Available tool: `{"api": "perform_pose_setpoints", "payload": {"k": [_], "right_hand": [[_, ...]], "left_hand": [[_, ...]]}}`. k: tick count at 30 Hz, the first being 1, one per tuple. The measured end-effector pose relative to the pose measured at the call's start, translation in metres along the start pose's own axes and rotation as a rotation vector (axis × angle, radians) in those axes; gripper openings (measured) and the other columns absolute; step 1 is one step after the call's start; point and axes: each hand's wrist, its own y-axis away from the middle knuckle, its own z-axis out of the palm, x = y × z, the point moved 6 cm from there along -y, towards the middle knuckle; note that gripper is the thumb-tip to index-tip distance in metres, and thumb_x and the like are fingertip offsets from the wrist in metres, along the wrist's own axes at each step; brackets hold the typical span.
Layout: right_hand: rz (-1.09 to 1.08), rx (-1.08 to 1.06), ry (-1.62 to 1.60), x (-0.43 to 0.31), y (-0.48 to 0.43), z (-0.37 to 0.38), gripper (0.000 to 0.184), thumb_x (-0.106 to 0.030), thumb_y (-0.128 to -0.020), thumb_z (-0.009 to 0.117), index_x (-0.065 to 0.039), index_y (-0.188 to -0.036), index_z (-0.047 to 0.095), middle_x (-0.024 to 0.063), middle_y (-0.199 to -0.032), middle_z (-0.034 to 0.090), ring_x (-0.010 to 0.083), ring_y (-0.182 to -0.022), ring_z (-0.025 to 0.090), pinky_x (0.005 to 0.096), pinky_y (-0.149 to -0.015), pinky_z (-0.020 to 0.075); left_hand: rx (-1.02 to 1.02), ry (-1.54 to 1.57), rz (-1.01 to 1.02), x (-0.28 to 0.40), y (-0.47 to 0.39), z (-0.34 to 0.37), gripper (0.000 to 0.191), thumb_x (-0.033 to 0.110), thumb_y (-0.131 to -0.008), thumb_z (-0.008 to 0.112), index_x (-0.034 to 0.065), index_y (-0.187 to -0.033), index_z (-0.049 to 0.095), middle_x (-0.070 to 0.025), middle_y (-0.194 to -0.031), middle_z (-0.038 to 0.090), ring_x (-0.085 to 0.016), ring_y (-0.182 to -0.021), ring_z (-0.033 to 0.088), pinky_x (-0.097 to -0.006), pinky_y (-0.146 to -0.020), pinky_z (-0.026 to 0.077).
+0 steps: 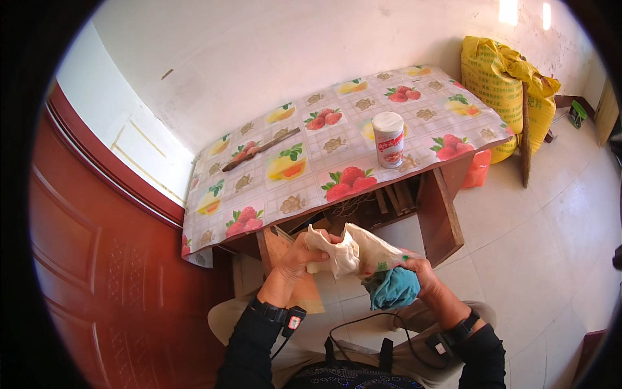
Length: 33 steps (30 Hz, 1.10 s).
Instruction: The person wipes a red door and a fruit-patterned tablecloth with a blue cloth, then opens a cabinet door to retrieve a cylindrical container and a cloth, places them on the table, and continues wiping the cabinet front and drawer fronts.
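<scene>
My left hand [297, 256] grips a crumpled off-white cloth or soft sheet [336, 257], its thumb on the near side. Close by on the right, my right hand [422, 273] holds a pale plastic bag or wrapper [376, 247] with green print, together with a bunched teal cloth [394, 288]. Whether the off-white piece and the wrapper are joined, I cannot tell. Both hands are in front of the table edge, above my lap. On the fruit-patterned tablecloth [335, 145] stand a white and red canister [388, 141] with a white lid and, farther left, a long knife [262, 150] lying flat.
An open drawer or compartment [440, 219] shows under the table, with wooden pieces inside. Yellow woven sacks [491, 80] and a wooden pole [526, 136] stand at the right by a red plastic bag [477, 169]. A red-brown door [97, 253] is at the left. A black cable [369, 316] crosses my lap.
</scene>
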Motion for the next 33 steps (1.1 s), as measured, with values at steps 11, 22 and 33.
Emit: {"api": "perform_pose_setpoints", "payload": {"k": [11, 22, 33], "right_hand": [[-0.011, -0.189, 0.077, -0.01, 0.005, 0.031, 0.027, -0.003, -0.071, 0.051, 0.007, -0.095, 0.059, 0.0179, -0.119, 0.05, 0.0288, -0.102, 0.057, 0.0364, -0.093, 0.0453], [-0.063, -0.273, 0.102, -0.012, 0.007, 0.033, 0.034, -0.01, -0.077, 0.052, 0.007, -0.107, 0.057, 0.0182, -0.103, 0.064, 0.0249, -0.091, 0.064, 0.0338, -0.088, 0.049], [-0.013, -0.288, 0.092, -0.013, 0.01, 0.034, 0.02, -0.003, -0.076, 0.049, 0.004, -0.091, 0.06, 0.0184, -0.119, 0.052, 0.0275, -0.103, 0.055, 0.0346, -0.092, 0.0441]], "left_hand": [[-0.245, -0.466, 0.182, 0.018, -0.001, 0.048, 0.033, -0.004, -0.07, 0.071, 0.004, -0.102, 0.067, -0.0096, -0.126, 0.048, -0.022, -0.117, 0.048, -0.0336, -0.097, 0.039], [-0.09, -0.697, 0.408, 0.044, 0.003, 0.07, 0.024, -0.005, -0.07, 0.07, 0.0031, -0.093, 0.068, -0.0119, -0.126, 0.048, -0.024, -0.116, 0.048, -0.0344, -0.096, 0.04], [-0.085, -1.053, 0.719, 0.059, 0.015, 0.101, 0.031, -0.002, -0.06, 0.073, 0.0052, -0.09, 0.066, -0.011, -0.113, 0.054, -0.029, -0.104, 0.054, -0.0341, -0.081, 0.05]]}}
